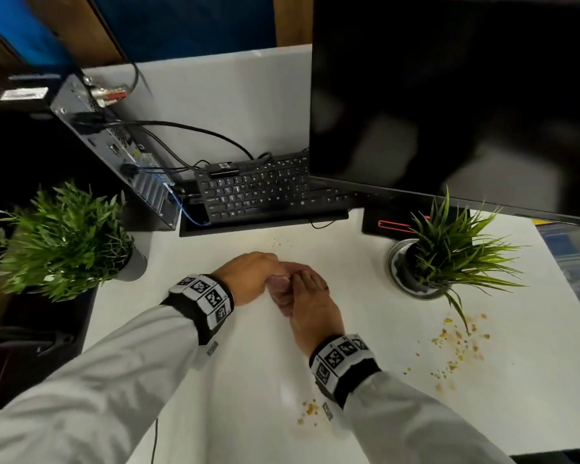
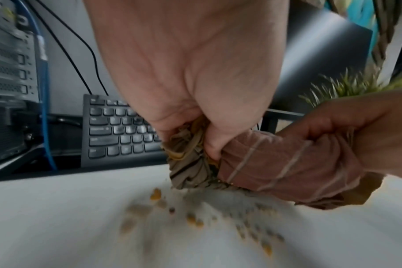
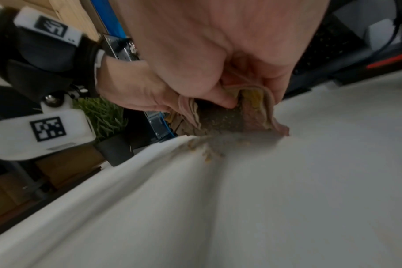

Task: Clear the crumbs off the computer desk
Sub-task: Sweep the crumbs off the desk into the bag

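Both hands meet at the middle of the white desk (image 1: 248,363), bunched around a pinkish-brown striped cloth (image 2: 276,166). My left hand (image 1: 248,279) grips one end of the cloth (image 1: 278,283), my right hand (image 1: 310,309) grips the other. In the right wrist view the cloth (image 3: 252,112) is folded over yellow bits. Yellow crumbs (image 2: 195,219) lie on the desk just under the cloth. More crumbs (image 1: 456,346) are scattered at the right by the plant, a small patch of crumbs (image 1: 310,410) lies near my right forearm, and a few crumbs (image 1: 277,243) sit in front of the keyboard.
A black keyboard (image 1: 258,189) lies at the back under a dark monitor (image 1: 449,95). A computer case (image 1: 114,145) with cables stands at the back left. Potted plants stand at the left (image 1: 64,242) and the right (image 1: 449,256).
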